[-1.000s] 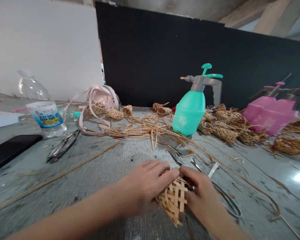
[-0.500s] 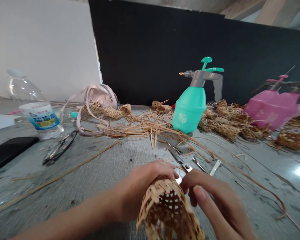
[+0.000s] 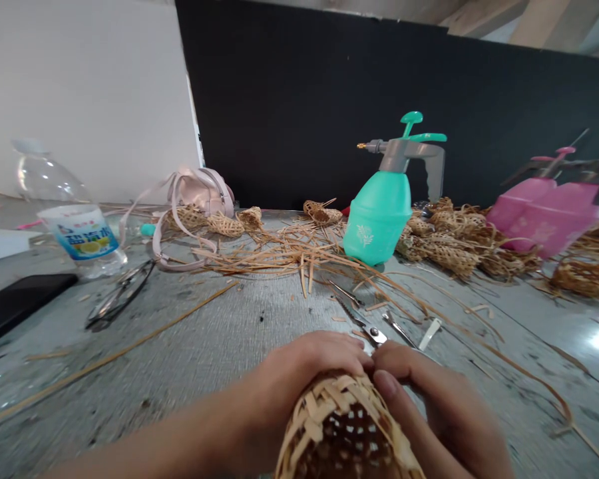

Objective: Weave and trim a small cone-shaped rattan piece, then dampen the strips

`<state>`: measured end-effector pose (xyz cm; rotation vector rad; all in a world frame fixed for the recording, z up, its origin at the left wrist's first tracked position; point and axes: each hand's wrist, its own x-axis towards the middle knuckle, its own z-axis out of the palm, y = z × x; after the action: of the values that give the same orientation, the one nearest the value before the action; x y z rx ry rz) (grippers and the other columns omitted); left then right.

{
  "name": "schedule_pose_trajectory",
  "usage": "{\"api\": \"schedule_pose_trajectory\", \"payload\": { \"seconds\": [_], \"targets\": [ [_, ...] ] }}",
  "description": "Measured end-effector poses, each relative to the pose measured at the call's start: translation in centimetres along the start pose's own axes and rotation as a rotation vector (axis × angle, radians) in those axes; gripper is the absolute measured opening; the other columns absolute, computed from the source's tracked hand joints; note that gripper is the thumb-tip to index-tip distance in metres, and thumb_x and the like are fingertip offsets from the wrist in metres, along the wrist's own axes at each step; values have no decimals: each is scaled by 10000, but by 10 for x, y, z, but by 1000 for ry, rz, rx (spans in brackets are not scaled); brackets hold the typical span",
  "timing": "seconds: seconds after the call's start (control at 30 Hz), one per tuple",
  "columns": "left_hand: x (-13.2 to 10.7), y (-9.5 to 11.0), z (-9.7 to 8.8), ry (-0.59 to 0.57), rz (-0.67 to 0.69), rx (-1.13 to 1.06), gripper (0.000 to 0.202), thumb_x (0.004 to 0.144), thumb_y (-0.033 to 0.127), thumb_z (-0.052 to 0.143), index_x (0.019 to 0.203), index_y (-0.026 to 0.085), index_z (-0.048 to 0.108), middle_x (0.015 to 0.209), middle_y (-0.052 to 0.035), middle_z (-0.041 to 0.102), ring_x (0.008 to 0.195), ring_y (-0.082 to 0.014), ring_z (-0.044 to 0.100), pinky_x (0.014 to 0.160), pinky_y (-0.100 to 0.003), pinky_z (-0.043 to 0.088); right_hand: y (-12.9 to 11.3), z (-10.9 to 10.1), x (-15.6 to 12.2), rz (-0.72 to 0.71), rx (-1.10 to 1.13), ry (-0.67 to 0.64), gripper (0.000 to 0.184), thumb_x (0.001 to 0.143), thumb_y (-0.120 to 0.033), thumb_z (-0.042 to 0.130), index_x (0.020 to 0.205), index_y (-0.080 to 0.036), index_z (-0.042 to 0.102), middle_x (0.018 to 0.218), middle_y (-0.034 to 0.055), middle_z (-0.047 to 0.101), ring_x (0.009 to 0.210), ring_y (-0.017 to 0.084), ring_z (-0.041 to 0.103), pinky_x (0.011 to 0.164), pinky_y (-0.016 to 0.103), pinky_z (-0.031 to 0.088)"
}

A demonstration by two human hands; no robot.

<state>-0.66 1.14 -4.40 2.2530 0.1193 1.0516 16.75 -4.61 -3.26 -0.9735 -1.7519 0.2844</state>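
My left hand (image 3: 309,379) and my right hand (image 3: 429,409) meet at the bottom of the view, both wrapped around a woven bamboo-strip basket (image 3: 347,432). Its dark, open-worked hollow faces me, and the frame's lower edge cuts it off. My fingertips nearly touch on its upper side. Just beyond my fingers lie metal scissors (image 3: 374,334) on the grey wooden table (image 3: 194,332), with a second pair of small metal snips (image 3: 398,329) to their right.
Loose cane strips (image 3: 289,256) spread across the table's middle. Behind them stand a teal pump sprayer (image 3: 377,216) and woven pieces (image 3: 449,249), with a pink sprayer (image 3: 544,216) at right. Glasses (image 3: 121,296), a plastic bottle (image 3: 77,233), a phone (image 3: 17,306) and a pink bag (image 3: 202,193) sit left.
The basket has come closer and lower, its hollow turned more toward me. My hands have drawn together over it. The view has barely shifted.
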Motion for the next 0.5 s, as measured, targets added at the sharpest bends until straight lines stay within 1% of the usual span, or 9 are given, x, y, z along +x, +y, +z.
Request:
{"api": "schedule_pose_trajectory", "payload": {
  "seconds": [0.17, 0.27, 0.37, 0.5],
  "targets": [
    [-4, -1, 0, 43, 5, -11, 381, 851, 388, 522, 1154, 242, 343, 1167, -110, 565, 1153, -256, 517, 938, -451, 447, -3, -3, -3, 14, -74, -43, 145, 877, -214, 454, 740, -248, 484, 594, -47, 537, 539, 99, 557, 496, 173, 465],
    [-5, 0, 2, 70, -21, 5, 392, 839, 397, 533, 1136, 236, 335, 1138, -118, 581, 1123, -265, 540, 907, -461, 464, -2, -2, -4, -26, -58, -41, 134, 875, -201, 443, 751, -246, 470, 605, -45, 542, 544, 98, 560, 492, 172, 464],
    [-5, 1, 3, 84, -34, 11, 403, 829, 400, 546, 1132, 241, 333, 1141, -116, 578, 1126, -273, 535, 908, -470, 459, 1, 1, -7, -43, -51, -12, 131, 863, -191, 455, 744, -244, 457, 589, -42, 520, 528, 101, 546, 484, 175, 446],
    [-4, 6, 0, 46, -81, 34, 460, 805, 383, 581, 1149, 250, 307, 1143, -119, 575, 1128, -293, 534, 888, -465, 472, 4, 4, -12, 14, -41, -53, 151, 893, -215, 409, 750, -238, 451, 598, -39, 500, 507, 96, 505, 484, 187, 425]
  ]
}}
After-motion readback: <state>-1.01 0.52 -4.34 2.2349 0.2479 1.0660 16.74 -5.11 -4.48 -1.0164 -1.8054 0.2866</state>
